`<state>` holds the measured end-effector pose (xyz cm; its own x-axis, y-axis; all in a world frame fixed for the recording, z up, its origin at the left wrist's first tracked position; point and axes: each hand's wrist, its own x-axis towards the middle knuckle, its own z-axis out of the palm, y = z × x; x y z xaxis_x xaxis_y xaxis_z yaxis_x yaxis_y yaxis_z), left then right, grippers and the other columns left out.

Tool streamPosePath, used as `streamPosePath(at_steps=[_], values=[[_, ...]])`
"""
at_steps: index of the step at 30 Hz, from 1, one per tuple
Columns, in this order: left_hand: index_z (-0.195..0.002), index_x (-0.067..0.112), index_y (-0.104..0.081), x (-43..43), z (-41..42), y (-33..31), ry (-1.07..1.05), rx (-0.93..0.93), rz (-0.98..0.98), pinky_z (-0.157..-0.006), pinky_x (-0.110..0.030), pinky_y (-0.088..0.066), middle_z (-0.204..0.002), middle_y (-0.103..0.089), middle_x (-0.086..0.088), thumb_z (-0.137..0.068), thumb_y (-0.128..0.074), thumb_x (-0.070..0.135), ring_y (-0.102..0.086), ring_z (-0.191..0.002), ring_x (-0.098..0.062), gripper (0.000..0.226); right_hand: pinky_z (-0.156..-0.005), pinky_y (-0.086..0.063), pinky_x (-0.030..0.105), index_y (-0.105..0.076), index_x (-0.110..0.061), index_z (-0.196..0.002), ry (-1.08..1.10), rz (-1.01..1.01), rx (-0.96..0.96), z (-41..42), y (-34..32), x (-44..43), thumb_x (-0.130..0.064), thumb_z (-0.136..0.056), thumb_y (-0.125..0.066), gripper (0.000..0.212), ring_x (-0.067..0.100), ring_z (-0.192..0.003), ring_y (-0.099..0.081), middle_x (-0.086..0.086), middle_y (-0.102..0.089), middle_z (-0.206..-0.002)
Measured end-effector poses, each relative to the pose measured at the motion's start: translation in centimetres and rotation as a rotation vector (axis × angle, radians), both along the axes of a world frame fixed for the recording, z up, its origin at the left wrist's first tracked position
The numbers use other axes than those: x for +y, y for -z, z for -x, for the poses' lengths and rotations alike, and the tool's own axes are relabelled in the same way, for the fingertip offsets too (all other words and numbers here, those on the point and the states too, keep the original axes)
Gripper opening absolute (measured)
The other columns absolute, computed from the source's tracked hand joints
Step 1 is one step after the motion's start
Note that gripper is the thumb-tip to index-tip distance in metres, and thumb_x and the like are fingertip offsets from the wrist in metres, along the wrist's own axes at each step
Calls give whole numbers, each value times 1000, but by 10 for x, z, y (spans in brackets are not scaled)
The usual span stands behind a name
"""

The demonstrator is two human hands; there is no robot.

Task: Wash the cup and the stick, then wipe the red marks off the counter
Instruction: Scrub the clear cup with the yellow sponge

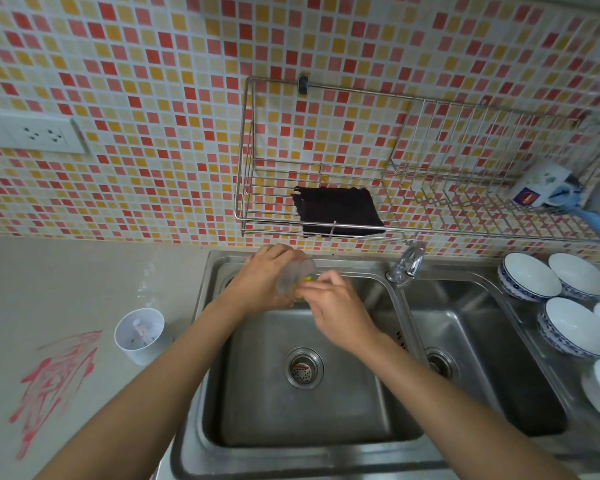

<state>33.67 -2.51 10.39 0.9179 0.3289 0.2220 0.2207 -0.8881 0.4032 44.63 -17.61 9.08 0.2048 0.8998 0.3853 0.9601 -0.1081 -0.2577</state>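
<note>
Washing the cup, interior scrub: the left hand [264, 277] holds the small clear plastic cup [297, 277] tilted on its side over the rear of the left stainless-steel sink basin [222, 393], its grip closed round the cup's wall and base, mouth turned toward the right hand [336, 306]; the right hand's grip is pinched shut on a small yellow scrubbing piece [305, 280], seemingly a sponge though too blurred to be sure, pressed in at the cup's mouth; to do this step well, the holding grip should stay firm but light, since thin plastic will probably flex or crack if squeezed, and the scrubbing grip should sweep right round the inner wall and down to the base, the cup being turned against it rather than the wrist strained; keeping both grips above the basin lets drips fall toward the round drain strainer [304, 368] below them; the chrome tap [407, 265] stands just to the right of the scrubbing grip, and no water can be seen running, so a rinse is judged to remain; the stick cannot be picked out with certainty, though something thin lies in the white plastic cup [141, 336] standing on the grey tabletop [66, 271] to the left of the holding grip; farther left, the red scribbled marks [54, 382] are unwiped; a black folded cloth [338, 211] rests in the wire wall rack [361, 233] above both grips, a likely tool for that later wipe.
</note>
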Motion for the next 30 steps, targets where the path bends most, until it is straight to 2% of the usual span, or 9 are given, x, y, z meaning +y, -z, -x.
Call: streamPosePath(at_steps=[3, 7, 9, 11, 15, 21, 23, 27, 30], values=[[-134, 22, -49, 2, -2, 1, 33, -7, -6, -104, -38, -41, -133, -51, 3, -67, -81, 40, -45, -122, -19, 76, -90, -34, 14, -73, -16, -111, 47, 94, 363, 4, -3, 2, -8, -91, -59, 26, 19, -102, -50, -2, -71, -104], [-132, 20, -51, -3, -3, 3, 86, -36, 6, -104, -28, -38, -131, -53, 2, -68, -83, 36, -47, -120, -17, 74, -79, -45, 34, -74, -19, -101, -56, 108, -213, -14, -5, 0, -5, -75, -66, 30, 21, -95, -52, -9, -71, -100], [-132, 18, -51, -5, -4, 0, 88, -57, 17, -103, -24, -34, -130, -53, 2, -67, -84, 35, -46, -120, -16, 74, -74, -46, 35, -73, -17, -98, -1, 92, -301, -11, -8, 0, -6, -72, -62, 30, 23, -95, -53, -7, -70, -99], [-132, 18, -51, -5, -4, -2, 88, -60, 19, -103, -21, -31, -130, -53, 1, -68, -84, 36, -46, -120, -15, 74, -75, -47, 35, -74, -18, -100, 21, 79, -200, -6, -6, -1, -3, -74, -65, 31, 22, -94, -52, -7, -71, -100], [-135, 22, -48, -5, 3, 4, 66, 1, 64, -105, -25, -35, -135, -50, 4, -69, -83, 32, -44, -125, -16, 75, -89, -39, 22, -72, -25, -112, 44, 196, 365, -3, 0, -3, -13, -93, -57, 27, 14, -98, -46, 2, -71, -104], [-137, 21, -47, -12, -2, 0, 60, -2, 60, -100, -16, -29, -135, -49, 4, -68, -84, 27, -43, -126, -14, 78, -73, -49, 35, -73, -22, -106, 18, 84, -185, -16, 1, -10, -3, -69, -77, 42, 21, -93, -51, -11, -71, -108], [-137, 20, -47, -10, -4, -1, 79, 15, 63, -103, -16, -26, -136, -49, 5, -67, -84, 27, -42, -127, -14, 79, -75, -50, 36, -73, -22, -108, 44, 37, -132, -10, 4, -12, -1, -72, -75, 41, 20, -93, -51, -11, -71, -108], [-137, 22, -47, -6, 4, 4, 83, 34, 80, -102, -15, -25, -138, -49, 3, -69, -83, 30, -43, -128, -15, 77, -89, -41, 16, -74, -21, -109, 46, 98, 414, 2, 1, -19, -7, -89, -63, 27, 17, -98, -53, -23, -67, -99], [-138, 24, -46, -6, 10, 7, 71, 52, 124, -104, -19, -32, -138, -49, 4, -66, -84, 29, -44, -126, -15, 82, -88, -43, 24, -75, -22, -108, -51, 135, 242, -13, -3, -24, -4, -86, -65, 30, 18, -97, -52, -16, -71, -107]])
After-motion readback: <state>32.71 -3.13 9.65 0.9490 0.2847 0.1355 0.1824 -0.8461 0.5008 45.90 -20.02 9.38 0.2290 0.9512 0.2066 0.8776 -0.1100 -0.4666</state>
